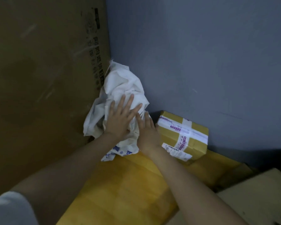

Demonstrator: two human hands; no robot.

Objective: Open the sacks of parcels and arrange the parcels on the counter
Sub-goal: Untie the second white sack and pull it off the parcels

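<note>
Sack [120,82], white and crumpled (contents hidden), sits in the corner between a tall cardboard box [39,78] and the wall [201,54]. The left hand [120,117] presses on it, fingers straight and spread. The right hand [148,132] rests on it, fingers straight and together, just beside a taped parcel [183,135].

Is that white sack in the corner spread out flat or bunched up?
Bunched up: the white sack is a creased, lumpy heap, and the left hand and right hand press flat on it.
</note>
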